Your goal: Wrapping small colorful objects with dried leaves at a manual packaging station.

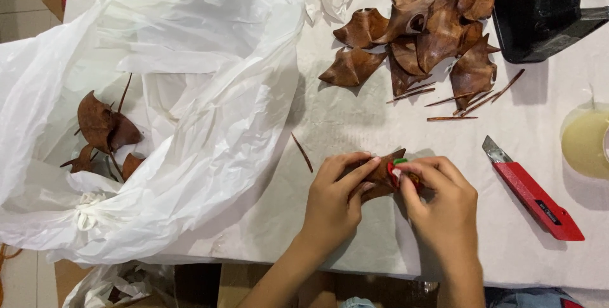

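I grip a brown leaf-shaped piece [379, 175] with my left hand [333, 203], fingers closed around its left side so it sits steady just above the white-covered table [355, 124]. My right hand [438, 203] pinches a small red and green part [398, 170] against the piece's right end, thumb and fingertips closed tight on it; both hands meet over the piece, probably so one braces while the other works.

A pile of similar brown pieces [431, 29] lies at the far side of the table with several thin brown sticks [463, 98] beside it, within reach. 1 loose stick [302, 152] lies just left of my hands. A red utility knife [530, 194] rests to my right, near a roll of clear tape [587, 143]. To my left, an open white plastic bag [158, 92] holds a few more brown pieces [104, 130].
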